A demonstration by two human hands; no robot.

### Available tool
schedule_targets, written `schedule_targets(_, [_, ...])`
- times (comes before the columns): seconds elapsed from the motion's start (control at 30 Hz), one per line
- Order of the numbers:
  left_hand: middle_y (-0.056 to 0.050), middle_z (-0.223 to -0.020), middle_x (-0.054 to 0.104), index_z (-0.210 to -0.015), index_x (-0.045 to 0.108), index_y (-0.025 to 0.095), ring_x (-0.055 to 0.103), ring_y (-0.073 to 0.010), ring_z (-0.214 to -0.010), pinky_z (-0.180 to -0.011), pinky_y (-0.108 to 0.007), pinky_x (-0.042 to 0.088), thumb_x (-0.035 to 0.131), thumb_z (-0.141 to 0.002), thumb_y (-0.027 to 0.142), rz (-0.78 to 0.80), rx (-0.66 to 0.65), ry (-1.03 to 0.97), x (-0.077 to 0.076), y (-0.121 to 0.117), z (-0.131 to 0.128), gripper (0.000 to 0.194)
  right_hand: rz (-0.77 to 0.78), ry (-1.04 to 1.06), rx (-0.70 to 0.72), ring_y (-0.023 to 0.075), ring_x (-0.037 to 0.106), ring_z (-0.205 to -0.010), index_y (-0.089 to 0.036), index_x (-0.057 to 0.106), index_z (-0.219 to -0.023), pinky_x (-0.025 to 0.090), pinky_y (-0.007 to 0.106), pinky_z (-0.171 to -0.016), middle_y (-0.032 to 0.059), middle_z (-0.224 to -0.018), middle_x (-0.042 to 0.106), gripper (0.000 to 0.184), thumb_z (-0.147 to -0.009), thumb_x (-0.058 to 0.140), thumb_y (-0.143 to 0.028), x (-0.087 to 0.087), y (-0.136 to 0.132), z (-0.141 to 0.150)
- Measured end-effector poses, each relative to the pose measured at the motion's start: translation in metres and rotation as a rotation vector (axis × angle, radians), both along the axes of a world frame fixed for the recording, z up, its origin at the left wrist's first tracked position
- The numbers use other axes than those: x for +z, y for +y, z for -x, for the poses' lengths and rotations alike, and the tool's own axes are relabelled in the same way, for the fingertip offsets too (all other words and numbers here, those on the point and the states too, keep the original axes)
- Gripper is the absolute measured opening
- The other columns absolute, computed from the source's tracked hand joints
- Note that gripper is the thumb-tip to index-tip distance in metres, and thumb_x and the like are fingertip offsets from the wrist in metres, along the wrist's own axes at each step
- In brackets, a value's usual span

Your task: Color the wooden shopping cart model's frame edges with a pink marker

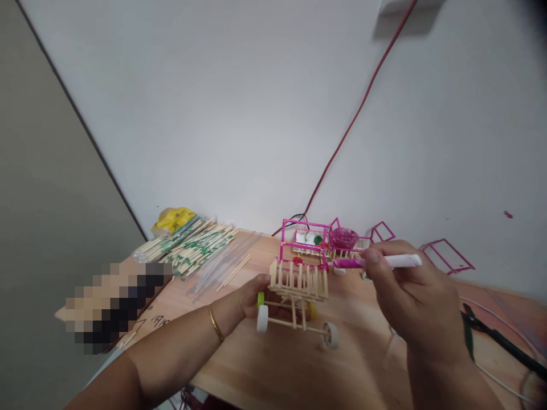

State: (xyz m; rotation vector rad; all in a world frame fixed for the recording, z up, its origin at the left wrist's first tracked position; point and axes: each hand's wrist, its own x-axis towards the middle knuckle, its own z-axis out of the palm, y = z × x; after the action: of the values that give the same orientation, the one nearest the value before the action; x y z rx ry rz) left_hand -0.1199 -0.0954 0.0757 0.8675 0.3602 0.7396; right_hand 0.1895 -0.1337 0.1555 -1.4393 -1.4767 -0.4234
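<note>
My left hand (253, 295) is closed around the far left side of a small stick-built cart (298, 283), holding it tilted over the table. The cart has a bare wooden slatted body, a magenta-painted upright frame (304, 221) and bottle-cap wheels. A white cap wheel (262, 319) and another white cap wheel (330, 335) face me. In my right hand (421, 302) a white-handled paintbrush (399, 261) is pinched, its front part stained magenta. The brush tip is at the lower right post of the magenta frame; whether it touches is hard to tell.
Behind the cart stand a magenta-stained bowl (344, 238) and more painted stick frames (447, 256). Bundled chopsticks (203, 247) and a yellow bag (174, 220) lie at left. Dark-handled pliers (491, 333) and a cable are at right. A red-black wire (342, 139) runs down the wall.
</note>
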Motion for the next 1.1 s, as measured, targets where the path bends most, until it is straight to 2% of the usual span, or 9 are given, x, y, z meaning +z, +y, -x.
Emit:
schedule_targets(0.13, [-0.007,-0.123,0.072,-0.135,0.059,0.021,0.047,-0.0302,-0.139,-0.117,-0.043,0.036,0.055,-0.087,0.045,0.036,-0.030,0.027,-0.002,-0.003,0.006,0.054,-0.013,0.024,-0.009,0.0138,0.061,-0.062,-0.022,0.066,-0.083,0.045,0.026,-0.060,0.0008,-0.073,0.068,0.030,-0.092,0.054,-0.048,-0.002,0.001,0.000])
schedule_targets(0.27, [-0.007,-0.127,0.070,-0.133,0.060,0.021,0.048,-0.0295,-0.138,-0.116,-0.041,0.038,0.057,-0.086,0.042,0.072,-0.090,0.012,-0.008,0.013,-0.021,0.051,-0.008,-0.009,0.036,0.0148,0.063,-0.066,-0.022,0.065,-0.083,0.047,0.027,-0.064,0.0017,-0.075,0.068,0.027,-0.092,0.055,-0.045,-0.002,0.003,0.000])
schedule_targets(0.33, [-0.009,-0.125,0.071,-0.129,0.062,0.019,0.051,-0.0308,-0.135,-0.114,-0.041,0.040,0.061,-0.083,0.042,0.087,-0.143,-0.028,-0.017,0.031,-0.048,0.052,-0.008,-0.026,0.047,0.0144,0.062,-0.065,-0.022,0.065,-0.082,0.047,0.026,-0.064,0.0012,-0.073,0.068,0.027,-0.093,0.055,-0.044,-0.002,0.003,-0.001])
schedule_targets(0.43, [-0.016,-0.118,0.072,-0.124,0.064,0.010,0.058,-0.0364,-0.126,-0.108,-0.047,0.043,0.069,-0.074,0.044,0.104,-0.214,-0.036,-0.040,0.058,-0.087,0.060,-0.017,-0.013,0.031,0.0137,0.061,-0.063,-0.023,0.065,-0.083,0.046,0.025,-0.062,0.0003,-0.071,0.067,0.026,-0.092,0.056,-0.046,-0.003,0.002,-0.002])
schedule_targets(0.53, [-0.019,-0.115,0.072,-0.122,0.064,0.008,0.062,-0.0389,-0.118,-0.103,-0.050,0.046,0.074,-0.062,0.050,0.133,-0.318,-0.059,-0.063,0.076,-0.107,0.074,-0.029,0.014,0.013,0.0144,0.061,-0.064,-0.023,0.065,-0.085,0.046,0.026,-0.063,0.0010,-0.074,0.068,0.026,-0.092,0.056,-0.046,-0.005,0.003,-0.003])
schedule_targets(0.63, [-0.018,-0.113,0.073,-0.122,0.064,0.010,0.065,-0.0382,-0.113,-0.099,-0.048,0.048,0.072,-0.062,0.048,0.179,-0.451,-0.105,-0.078,0.083,-0.110,0.071,-0.011,-0.021,0.033,0.0145,0.061,-0.065,-0.023,0.064,-0.083,0.046,0.026,-0.064,0.0011,-0.074,0.068,0.025,-0.093,0.055,-0.044,-0.004,0.004,-0.003])
schedule_targets(0.73, [-0.017,-0.111,0.074,-0.123,0.064,0.010,0.067,-0.0368,-0.110,-0.097,-0.047,0.049,0.070,-0.064,0.043,0.204,-0.526,-0.117,-0.084,0.088,-0.107,0.067,-0.008,-0.050,0.035,0.0148,0.062,-0.065,-0.023,0.064,-0.081,0.046,0.026,-0.063,0.0011,-0.073,0.067,0.026,-0.093,0.054,-0.044,-0.003,0.004,-0.003])
schedule_targets(0.87, [-0.018,-0.113,0.074,-0.125,0.063,0.009,0.067,-0.0368,-0.110,-0.098,-0.048,0.048,0.071,-0.066,0.040,0.200,-0.540,-0.125,-0.085,0.090,-0.106,0.067,-0.017,-0.054,0.044,0.0149,0.062,-0.064,-0.024,0.063,-0.082,0.046,0.026,-0.062,0.0003,-0.071,0.067,0.024,-0.093,0.055,-0.044,-0.001,0.003,-0.002])
schedule_targets(1.1, [-0.019,-0.116,0.072,-0.128,0.059,0.007,0.065,-0.0369,-0.113,-0.101,-0.049,0.045,0.069,-0.068,0.052,0.170,-0.458,-0.162,-0.081,0.083,-0.106,0.076,-0.078,-0.114,0.105,0.0158,0.065,-0.073,-0.024,0.064,-0.086,0.048,0.028,-0.069,0.0009,-0.079,0.071,0.013,-0.091,0.059,-0.034,-0.002,0.003,-0.002])
